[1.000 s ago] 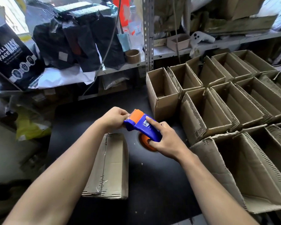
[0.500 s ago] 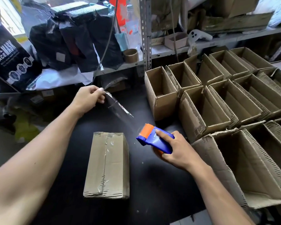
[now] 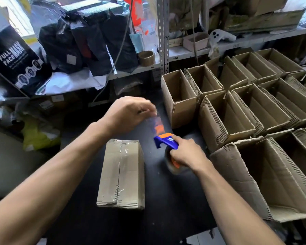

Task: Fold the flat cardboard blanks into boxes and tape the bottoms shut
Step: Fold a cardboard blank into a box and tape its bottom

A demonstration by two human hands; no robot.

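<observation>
On a black worktable (image 3: pixel 166 200) beside rows of finished boxes (image 3: pixel 237 112), a worker's left hand (image 3: pixel 129 112) pinches the tape end (image 3: pixel 155 123) while the right hand (image 3: pixel 187 154) grips the dispenser (image 3: pixel 164 141), apparently readying another strip for the upturned box (image 3: pixel 122 174).

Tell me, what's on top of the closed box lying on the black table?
The closed box has clear tape stuck along its middle seam, wrinkled and shiny. Nothing else sits on it. What's inside is hidden by the shut flaps.

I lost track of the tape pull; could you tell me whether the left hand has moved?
Yes: the left hand swung right, nearer the nearest open box.
</observation>
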